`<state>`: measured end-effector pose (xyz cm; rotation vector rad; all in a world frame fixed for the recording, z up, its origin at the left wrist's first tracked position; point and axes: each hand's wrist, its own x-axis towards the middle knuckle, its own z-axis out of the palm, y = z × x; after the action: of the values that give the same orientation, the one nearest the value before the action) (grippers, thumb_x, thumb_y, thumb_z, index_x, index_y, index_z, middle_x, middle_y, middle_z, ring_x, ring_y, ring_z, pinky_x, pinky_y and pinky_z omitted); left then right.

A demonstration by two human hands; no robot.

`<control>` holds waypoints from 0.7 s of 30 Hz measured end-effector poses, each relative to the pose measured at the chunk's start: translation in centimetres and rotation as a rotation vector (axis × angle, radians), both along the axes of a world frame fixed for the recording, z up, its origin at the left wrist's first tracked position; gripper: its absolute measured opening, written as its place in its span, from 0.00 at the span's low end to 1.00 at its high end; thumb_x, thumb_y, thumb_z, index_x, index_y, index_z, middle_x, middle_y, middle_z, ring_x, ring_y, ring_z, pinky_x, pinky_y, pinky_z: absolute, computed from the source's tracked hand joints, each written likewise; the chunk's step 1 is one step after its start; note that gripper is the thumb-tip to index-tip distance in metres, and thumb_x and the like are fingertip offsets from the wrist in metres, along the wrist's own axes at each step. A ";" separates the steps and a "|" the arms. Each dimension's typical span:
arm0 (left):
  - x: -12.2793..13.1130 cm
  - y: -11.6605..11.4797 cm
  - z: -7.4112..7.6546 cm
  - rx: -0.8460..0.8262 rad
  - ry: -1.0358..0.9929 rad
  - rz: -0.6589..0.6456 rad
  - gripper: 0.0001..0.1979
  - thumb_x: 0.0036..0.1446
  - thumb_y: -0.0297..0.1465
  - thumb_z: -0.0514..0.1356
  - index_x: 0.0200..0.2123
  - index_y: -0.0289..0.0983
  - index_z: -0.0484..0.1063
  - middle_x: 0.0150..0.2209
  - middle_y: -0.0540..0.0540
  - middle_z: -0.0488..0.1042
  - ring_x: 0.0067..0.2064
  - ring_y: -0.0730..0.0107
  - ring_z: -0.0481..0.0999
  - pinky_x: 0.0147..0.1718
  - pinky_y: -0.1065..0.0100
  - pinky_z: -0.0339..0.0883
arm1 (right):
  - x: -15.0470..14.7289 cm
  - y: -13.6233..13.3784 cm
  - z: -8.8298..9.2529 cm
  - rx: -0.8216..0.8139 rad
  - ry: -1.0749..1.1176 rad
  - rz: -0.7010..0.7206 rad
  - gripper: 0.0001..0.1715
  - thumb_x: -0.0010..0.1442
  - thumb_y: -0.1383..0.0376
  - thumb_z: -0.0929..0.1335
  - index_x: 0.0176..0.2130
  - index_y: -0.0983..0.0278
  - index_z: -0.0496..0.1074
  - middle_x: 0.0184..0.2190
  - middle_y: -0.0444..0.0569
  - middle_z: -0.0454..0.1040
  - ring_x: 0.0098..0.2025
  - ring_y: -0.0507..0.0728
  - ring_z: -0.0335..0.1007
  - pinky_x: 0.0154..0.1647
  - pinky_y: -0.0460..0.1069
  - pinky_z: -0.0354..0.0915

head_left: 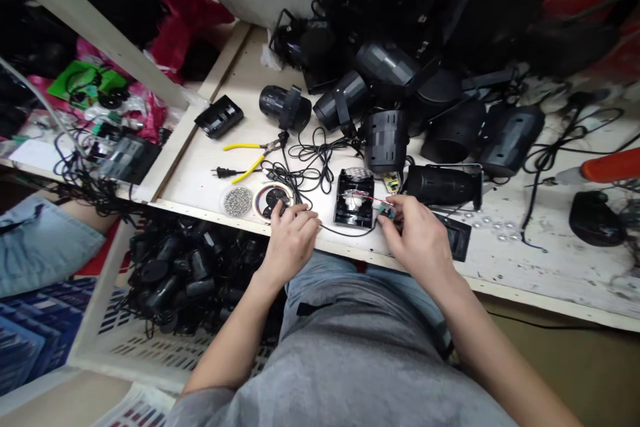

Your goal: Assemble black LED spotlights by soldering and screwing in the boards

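My right hand (417, 230) pinches a small green circuit board (387, 211) between thumb and fingers. Thin red and white wires run from the board to an open black lamp housing (354, 199) lying just left of it. My left hand (294, 240) reaches over the near rim of a round dish (259, 203), its fingers apart and their tips at the black round parts (275, 197) inside. Whether it touches one of them is hard to make out. Beside the dish, a second round dish holds many small metal screws (237, 201). A black cable passes under both hands.
Yellow-handled pliers (250, 159) and a plug (225, 173) lie behind the dishes. Black cylindrical lamps (385, 140) crowd the back. On the right are small clear lenses (503, 227) and an orange-handled tool (610, 165). A white crate (105, 280) of black parts stands below; another person's leg (45, 243) shows left.
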<state>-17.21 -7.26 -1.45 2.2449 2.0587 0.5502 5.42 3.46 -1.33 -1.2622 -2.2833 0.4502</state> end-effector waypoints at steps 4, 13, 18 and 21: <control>-0.8 0.2 0.0 -0.008 0.067 -0.083 0.12 0.63 0.21 0.54 0.41 0.39 0.74 0.41 0.44 0.78 0.51 0.56 0.73 0.65 0.40 0.51 | 0.6 -0.4 1.1 -0.230 0.130 -0.008 0.15 0.62 0.60 0.68 0.48 0.61 0.67 0.36 0.49 0.77 0.34 0.58 0.75 0.35 0.51 0.69; -1.6 1.3 1.2 -0.070 0.002 -0.233 0.08 0.67 0.27 0.54 0.44 0.39 0.73 0.46 0.44 0.78 0.51 0.59 0.73 0.64 0.44 0.53 | -0.7 -0.2 1.4 -0.778 0.744 0.058 0.21 0.60 0.55 0.71 0.52 0.58 0.70 0.46 0.50 0.73 0.35 0.52 0.76 0.38 0.51 0.75; -0.2 1.3 1.3 0.193 -0.229 -0.114 0.04 0.66 0.27 0.58 0.37 0.38 0.71 0.34 0.47 0.78 0.37 0.66 0.75 0.43 0.60 0.68 | -1.6 0.0 0.8 -0.965 0.923 0.005 0.24 0.55 0.56 0.75 0.46 0.58 0.66 0.30 0.40 0.72 0.30 0.51 0.75 0.30 0.47 0.70; 1.8 1.3 1.4 0.279 -0.427 -0.120 0.03 0.65 0.25 0.59 0.41 0.37 0.71 0.34 0.47 0.76 0.36 0.69 0.75 0.37 0.66 0.69 | -1.8 -0.2 1.0 -0.994 0.905 0.013 0.22 0.54 0.57 0.76 0.43 0.59 0.66 0.29 0.40 0.72 0.28 0.51 0.74 0.29 0.46 0.70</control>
<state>-15.38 -5.91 -0.01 2.1191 1.7111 1.2457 3.58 3.24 -0.36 -1.0480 -1.2531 1.8572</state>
